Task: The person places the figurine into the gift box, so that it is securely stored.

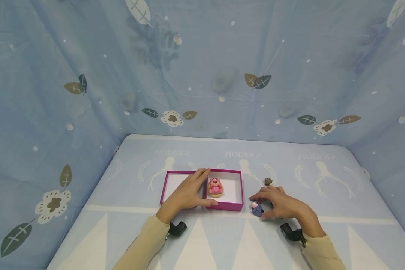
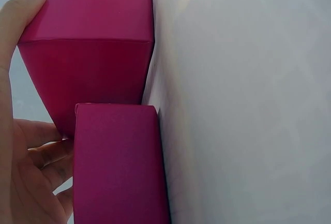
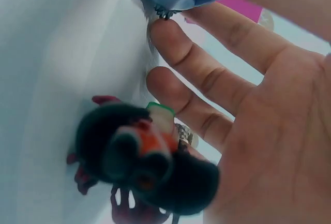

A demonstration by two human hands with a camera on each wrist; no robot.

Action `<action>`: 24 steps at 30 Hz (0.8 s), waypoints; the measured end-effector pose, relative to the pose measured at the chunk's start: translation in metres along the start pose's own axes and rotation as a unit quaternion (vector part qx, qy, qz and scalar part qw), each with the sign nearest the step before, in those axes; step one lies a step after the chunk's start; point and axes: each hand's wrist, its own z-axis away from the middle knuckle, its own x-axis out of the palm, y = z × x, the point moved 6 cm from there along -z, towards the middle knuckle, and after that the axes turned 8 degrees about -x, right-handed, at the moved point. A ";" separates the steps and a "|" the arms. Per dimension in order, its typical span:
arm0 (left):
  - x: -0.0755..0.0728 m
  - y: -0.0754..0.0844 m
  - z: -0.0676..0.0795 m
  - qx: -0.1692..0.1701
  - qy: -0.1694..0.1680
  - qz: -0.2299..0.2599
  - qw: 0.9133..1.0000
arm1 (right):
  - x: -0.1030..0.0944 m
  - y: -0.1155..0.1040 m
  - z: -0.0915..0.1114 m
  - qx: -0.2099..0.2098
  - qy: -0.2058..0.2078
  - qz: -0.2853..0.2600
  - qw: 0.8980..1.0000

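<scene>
Two tan sleeves [image 1: 138, 247] lay nearest. The left hand [image 1: 187, 192] gripped the box [image 1: 227, 206] between thumb and fingers; the pink toy [image 1: 215, 188] sat inside, at its left, and a second box [image 1: 173, 183] stood left. Right of the box, the right hand [image 1: 281, 202] pinched the blue toy [image 1: 257, 208], near a dark toy [image 3: 147, 159]; a grey toy [image 1: 268, 181] lay farther.

The space is enclosed at the back and sides by creased pale blue fabric [image 1: 202, 48], printed with white flowers [image 1: 166, 118] and brown and dark green leaves [image 1: 262, 82]. The tabletop [image 1: 368, 200] is covered in a light blue pattern, marked with white triangles [image 1: 196, 251], pale bands [image 1: 357, 220] and upside-down "MODERN" lettering [image 1: 243, 154].
</scene>
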 end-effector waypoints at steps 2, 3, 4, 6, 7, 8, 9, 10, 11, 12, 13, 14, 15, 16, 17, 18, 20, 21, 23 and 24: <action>0.000 0.000 0.000 0.000 0.000 0.000 1.000 | 0.000 0.000 0.000 0.003 -0.003 -0.006 1.000; 0.000 0.000 0.000 0.000 0.000 -0.001 1.000 | 0.000 0.000 0.000 0.003 -0.003 -0.008 1.000; 0.000 0.000 0.000 0.000 0.000 0.000 1.000 | 0.000 0.000 0.000 0.003 -0.003 -0.010 1.000; 0.000 0.000 0.000 0.000 0.000 0.000 1.000 | -0.001 -0.001 0.000 0.004 0.000 -0.012 1.000; 0.000 0.000 0.000 0.000 0.000 0.000 1.000 | -0.001 -0.002 0.000 0.002 0.002 -0.012 1.000; 0.000 0.000 0.000 0.000 0.000 0.000 1.000 | -0.001 -0.002 0.000 0.002 0.004 -0.010 1.000; 0.000 0.000 0.000 0.001 0.001 -0.001 1.000 | -0.001 -0.002 -0.001 0.003 0.006 -0.008 1.000; 0.000 0.000 0.000 0.002 0.002 -0.001 1.000 | -0.001 -0.002 -0.001 0.003 0.009 -0.006 1.000; 0.000 0.000 0.000 0.003 0.003 0.000 1.000 | -0.001 -0.002 -0.001 0.002 0.013 -0.004 1.000; -0.001 0.000 0.000 0.003 0.003 -0.002 1.000 | -0.002 -0.002 -0.001 0.000 0.017 -0.003 1.000; -0.001 0.000 0.000 0.004 0.004 -0.002 1.000 | -0.002 -0.002 -0.002 -0.001 0.022 -0.002 1.000; -0.001 0.000 0.000 0.004 0.004 -0.002 1.000 | -0.003 -0.002 -0.002 -0.003 0.027 -0.001 1.000; -0.001 0.000 0.000 0.004 0.004 -0.002 1.000 | -0.004 -0.003 -0.001 -0.005 0.033 -0.001 0.999; -0.001 0.001 0.000 0.003 0.004 -0.002 1.000 | -0.005 -0.003 -0.001 -0.006 0.040 -0.001 0.999; -0.001 0.001 0.000 0.003 0.003 -0.003 1.000 | -0.006 -0.003 -0.001 -0.006 0.045 -0.002 0.999; -0.001 0.001 0.000 0.002 0.003 -0.004 1.000 | -0.008 -0.002 0.000 -0.006 0.050 -0.001 0.999; -0.001 0.001 0.000 0.002 0.002 -0.003 1.000 | -0.011 -0.002 0.001 -0.004 0.061 -0.001 0.998; -0.001 0.001 0.000 0.001 0.002 -0.004 1.000 | -0.012 -0.002 0.001 -0.002 0.066 -0.003 0.998; -0.001 0.000 0.000 0.000 0.002 -0.004 1.000 | -0.016 -0.001 0.002 -0.004 0.076 -0.008 0.997; -0.001 0.000 0.000 -0.001 0.003 -0.003 1.000 | -0.017 -0.002 0.003 -0.006 0.080 -0.012 0.997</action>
